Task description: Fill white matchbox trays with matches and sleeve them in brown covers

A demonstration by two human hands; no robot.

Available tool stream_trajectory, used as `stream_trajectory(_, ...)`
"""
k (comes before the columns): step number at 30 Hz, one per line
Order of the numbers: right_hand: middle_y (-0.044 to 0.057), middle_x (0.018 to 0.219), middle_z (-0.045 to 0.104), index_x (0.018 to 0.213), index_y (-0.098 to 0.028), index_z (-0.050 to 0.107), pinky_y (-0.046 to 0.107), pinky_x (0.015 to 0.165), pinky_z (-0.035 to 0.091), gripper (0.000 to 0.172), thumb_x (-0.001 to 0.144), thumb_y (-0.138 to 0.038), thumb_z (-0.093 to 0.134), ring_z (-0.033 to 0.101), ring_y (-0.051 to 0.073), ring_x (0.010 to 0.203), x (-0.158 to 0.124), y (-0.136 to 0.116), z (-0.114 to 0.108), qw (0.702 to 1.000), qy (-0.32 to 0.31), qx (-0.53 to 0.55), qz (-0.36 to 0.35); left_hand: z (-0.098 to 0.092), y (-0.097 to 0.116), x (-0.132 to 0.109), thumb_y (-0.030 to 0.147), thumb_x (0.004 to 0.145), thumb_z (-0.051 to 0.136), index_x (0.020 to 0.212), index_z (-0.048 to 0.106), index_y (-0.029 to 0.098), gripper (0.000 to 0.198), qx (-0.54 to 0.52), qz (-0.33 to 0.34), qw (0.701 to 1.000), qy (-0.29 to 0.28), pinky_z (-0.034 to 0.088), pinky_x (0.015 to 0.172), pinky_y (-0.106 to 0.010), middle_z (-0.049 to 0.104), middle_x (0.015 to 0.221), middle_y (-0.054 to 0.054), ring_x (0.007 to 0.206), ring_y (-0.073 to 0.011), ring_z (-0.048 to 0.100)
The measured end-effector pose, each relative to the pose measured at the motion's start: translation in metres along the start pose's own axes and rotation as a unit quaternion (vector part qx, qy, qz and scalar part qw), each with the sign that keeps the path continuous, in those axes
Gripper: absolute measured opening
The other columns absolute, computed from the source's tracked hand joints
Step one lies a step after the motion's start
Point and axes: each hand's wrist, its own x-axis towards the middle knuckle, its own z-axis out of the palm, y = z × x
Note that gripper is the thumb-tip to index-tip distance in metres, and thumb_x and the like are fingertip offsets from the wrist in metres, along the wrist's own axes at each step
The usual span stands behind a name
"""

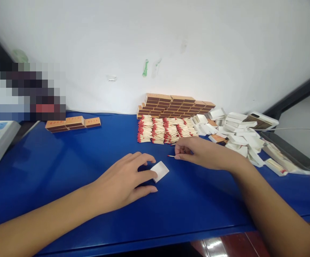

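Note:
On the blue table lies a small white matchbox tray [161, 171]. My left hand [123, 180] is beside it with fingers spread, the index fingertip touching the tray's near left side and the thumb apart from it. Between the thumb and fingers of my right hand [191, 151] is a single match [170, 156], its red head pointing left toward the tray. Just behind my right hand, loose red-headed matches [159, 130] are heaped in rough rows.
Orange-brown matchboxes [176, 106] are stacked along the wall. More matchboxes [74, 122] sit at the left, near a power strip [3, 142]. White trays [238, 130] pile up at the right, beside a match-filled tray [276, 167] and a dark flat object [291, 150].

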Motion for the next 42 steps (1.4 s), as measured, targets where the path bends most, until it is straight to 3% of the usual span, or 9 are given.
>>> stream_trajectory(5,0.003,0.085,0.071,0.088,-0.023,0.067,0.031,0.064,0.044,0.020,0.102,-0.036,0.062,0.061,0.018,0.072,0.000,-0.013,-0.001,0.999,0.029,0.017,-0.038,-0.004,-0.004,0.001,0.027,0.103,0.064,0.102,0.075,0.022,0.012,-0.045,-0.008,0.998,0.032,0.054,0.099,-0.043,0.074,0.129,-0.007,0.112,-0.0236,0.070)
stream_trajectory(7,0.003,0.088,0.072,0.090,-0.023,0.067,0.032,0.067,0.045,0.021,0.104,-0.037,0.061,0.062,0.018,0.076,0.000,-0.021,-0.001,0.997,0.048,0.032,-0.052,-0.006,-0.005,0.002,0.025,0.099,0.067,0.107,0.075,0.022,0.011,-0.045,-0.028,0.998,0.043,0.054,0.103,-0.044,0.075,0.131,-0.006,0.115,-0.0243,0.071)
stream_trajectory(12,0.003,0.088,0.071,0.092,-0.022,0.068,0.031,0.067,0.046,0.016,0.104,-0.032,0.064,0.061,0.017,0.077,0.001,-0.042,0.009,0.992,0.053,0.073,-0.090,-0.010,-0.009,0.003,0.035,0.092,0.076,0.129,0.068,0.022,0.041,-0.025,-0.085,0.996,0.029,0.055,0.102,-0.046,0.076,0.124,-0.007,0.115,-0.0276,0.070)
stream_trajectory(18,0.002,0.087,0.069,0.094,-0.021,0.068,0.030,0.068,0.045,0.014,0.104,-0.030,0.065,0.061,0.016,0.076,-0.001,-0.055,0.018,0.989,0.028,0.083,-0.115,-0.013,-0.013,0.005,0.030,0.094,0.074,0.129,0.070,0.021,0.036,-0.048,-0.095,0.994,0.035,0.056,0.093,-0.040,0.076,0.112,-0.004,0.103,-0.0231,0.070)
stream_trajectory(24,0.004,0.091,0.071,0.093,-0.022,0.067,0.032,0.070,0.044,0.016,0.104,-0.032,0.061,0.063,0.020,0.081,-0.002,-0.019,-0.002,0.995,0.078,-0.006,-0.057,-0.012,-0.016,0.005,0.033,0.096,0.075,0.126,0.073,0.017,0.034,-0.029,-0.088,0.994,0.065,0.056,0.091,-0.040,0.076,0.111,-0.007,0.102,-0.0233,0.067)
stream_trajectory(28,0.005,0.091,0.072,0.091,-0.022,0.064,0.033,0.069,0.043,0.014,0.103,-0.026,0.058,0.063,0.021,0.079,0.002,0.004,-0.007,0.997,0.050,-0.051,-0.013,-0.012,-0.017,0.005,0.033,0.097,0.074,0.122,0.076,0.021,0.028,-0.030,-0.094,0.994,0.053,0.056,0.090,-0.039,0.075,0.111,-0.005,0.102,-0.0223,0.066)
stream_trajectory(42,0.006,0.090,0.070,0.088,-0.021,0.062,0.031,0.067,0.040,0.014,0.101,-0.018,0.057,0.061,0.021,0.078,0.005,0.011,-0.007,0.990,0.070,-0.118,0.018,-0.013,-0.016,0.004,0.033,0.099,0.073,0.124,0.076,0.021,0.028,-0.021,-0.102,0.993,0.051,0.056,0.089,-0.039,0.073,0.112,-0.005,0.101,-0.0224,0.065)
